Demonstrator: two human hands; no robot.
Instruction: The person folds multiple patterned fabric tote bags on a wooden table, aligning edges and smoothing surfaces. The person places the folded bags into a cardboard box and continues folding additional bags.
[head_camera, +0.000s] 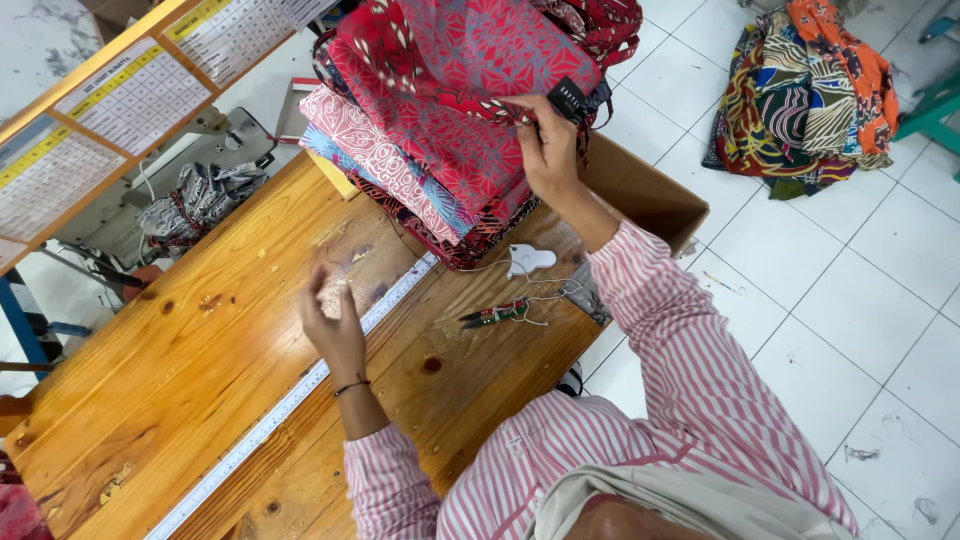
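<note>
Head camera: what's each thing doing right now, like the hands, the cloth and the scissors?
Right hand: pinching a small black tag on the folded cloth stack.
Left hand: lifted above the wooden table, fingers curled; I can't tell if it holds anything.
Thread snips: lying flat, untouched.
Tape measure: stretched flat along the table.
Cloth pile on floor: heaped, crumpled.

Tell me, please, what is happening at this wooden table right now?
A person in a pink striped shirt works at a wooden table. The right hand pinches a small dark tag on the top piece of a stack of red patterned fabric. The left hand hovers over a measuring tape laid along the table, fingers loosely curled and holding nothing visible. Small snips and a white object lie between the hands. More folded cloth sits on the tiled floor.
</note>
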